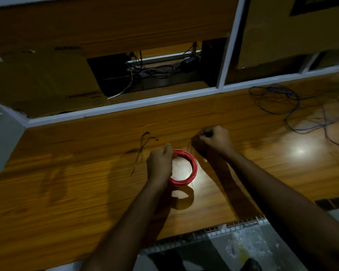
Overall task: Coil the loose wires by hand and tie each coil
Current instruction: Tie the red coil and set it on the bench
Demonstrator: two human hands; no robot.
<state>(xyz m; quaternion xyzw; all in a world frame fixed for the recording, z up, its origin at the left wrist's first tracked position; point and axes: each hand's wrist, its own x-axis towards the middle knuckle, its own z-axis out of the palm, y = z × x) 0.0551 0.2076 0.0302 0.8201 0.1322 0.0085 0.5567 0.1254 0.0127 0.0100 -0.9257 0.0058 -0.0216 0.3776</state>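
A red wire coil [192, 165] is held upright just above the wooden table [67, 173], lit by a bright spot of light. My left hand [160, 165] grips the coil's left side. My right hand [213, 140] is curled in a fist up and to the right of the coil and pinches a thin dark tie whose strand runs down toward the coil. Two spare dark ties [143, 147] lie on the table to the left of the coil. A loose tangle of blue wire [294, 112] is spread over the table's far right.
A white-framed shelf opening [155, 71] behind the table holds dark cables and a white cord. Cardboard boxes [47, 83] stand at the left and upper right. The table's near edge drops to a floor with clear plastic wrap [249, 245].
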